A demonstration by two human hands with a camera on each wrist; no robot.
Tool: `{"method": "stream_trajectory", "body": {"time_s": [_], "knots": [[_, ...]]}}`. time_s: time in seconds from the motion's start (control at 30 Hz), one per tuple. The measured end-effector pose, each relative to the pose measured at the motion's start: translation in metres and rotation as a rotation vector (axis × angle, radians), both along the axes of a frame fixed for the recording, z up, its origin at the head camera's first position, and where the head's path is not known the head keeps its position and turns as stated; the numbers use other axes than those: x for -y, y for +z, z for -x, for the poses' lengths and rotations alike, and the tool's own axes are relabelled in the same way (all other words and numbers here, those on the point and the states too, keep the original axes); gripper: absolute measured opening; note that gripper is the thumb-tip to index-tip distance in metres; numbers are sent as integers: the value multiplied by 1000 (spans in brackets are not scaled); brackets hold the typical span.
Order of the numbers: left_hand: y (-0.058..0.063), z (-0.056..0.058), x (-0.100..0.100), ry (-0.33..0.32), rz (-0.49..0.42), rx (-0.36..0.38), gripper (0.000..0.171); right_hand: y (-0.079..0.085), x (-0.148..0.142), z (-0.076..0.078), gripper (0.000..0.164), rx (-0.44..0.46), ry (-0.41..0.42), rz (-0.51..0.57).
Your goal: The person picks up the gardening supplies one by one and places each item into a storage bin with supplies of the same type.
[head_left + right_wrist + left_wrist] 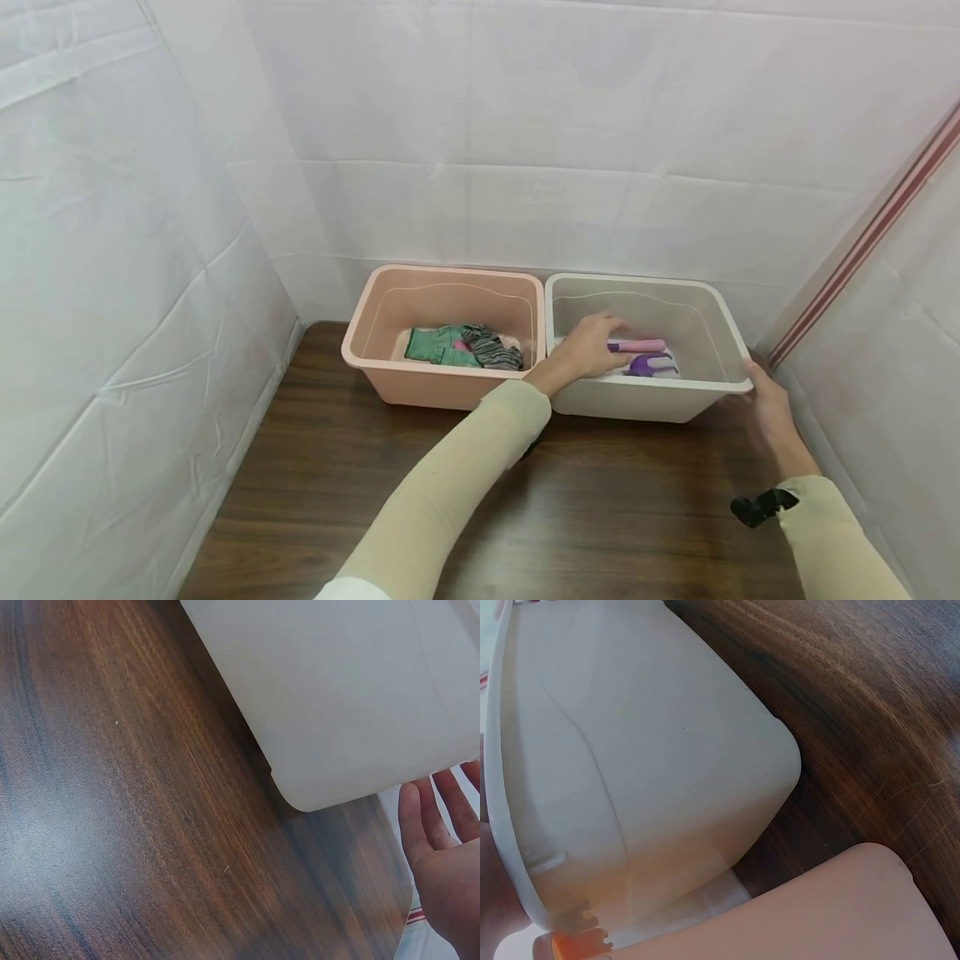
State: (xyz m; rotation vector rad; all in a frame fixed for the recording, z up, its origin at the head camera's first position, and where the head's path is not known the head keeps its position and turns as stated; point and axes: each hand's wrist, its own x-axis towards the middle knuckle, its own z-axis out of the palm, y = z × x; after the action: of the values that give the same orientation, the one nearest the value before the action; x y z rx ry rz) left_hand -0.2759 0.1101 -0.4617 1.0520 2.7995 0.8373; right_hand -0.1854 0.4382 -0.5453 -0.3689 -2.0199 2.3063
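In the head view, my left hand (588, 346) reaches over the front rim into the white bin (637, 404). Its fingers arch around the near end of a pink-and-purple handle (637, 345), with a gap visible between fingers and handle. A purple-and-white item (651, 365), its kind unclear, lies beside the handle. At the bin's right end, my right hand (768, 408) grips the rim corner, some fingers underneath. The right wrist view shows its fingers (439, 810) against the bin's outside; the thumb is hard to make out. Most of my left hand is hidden in the left wrist view.
Touching the white bin on the left is a pink bin (442, 387). Inside lie a green glove (438, 343) and a grey striped knitted piece (495, 348). Both bins stand on a dark wood table (585, 500), close to the white cloth wall (540, 208).
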Motion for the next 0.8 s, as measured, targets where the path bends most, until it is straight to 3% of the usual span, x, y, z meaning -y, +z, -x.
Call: {"method": "stream_trajectory", "body": {"time_s": [0.17,0.63,0.8], "knots": [[0,1,0,-3,-17,12,59,0,1,1,66,13,-9,-20],[-1,2,0,-13,-21,13,56,1,1,2,37,-30,-7,66],[-1,2,-1,-7,-12,20,57,2,1,3,44,-16,-14,46]]}}
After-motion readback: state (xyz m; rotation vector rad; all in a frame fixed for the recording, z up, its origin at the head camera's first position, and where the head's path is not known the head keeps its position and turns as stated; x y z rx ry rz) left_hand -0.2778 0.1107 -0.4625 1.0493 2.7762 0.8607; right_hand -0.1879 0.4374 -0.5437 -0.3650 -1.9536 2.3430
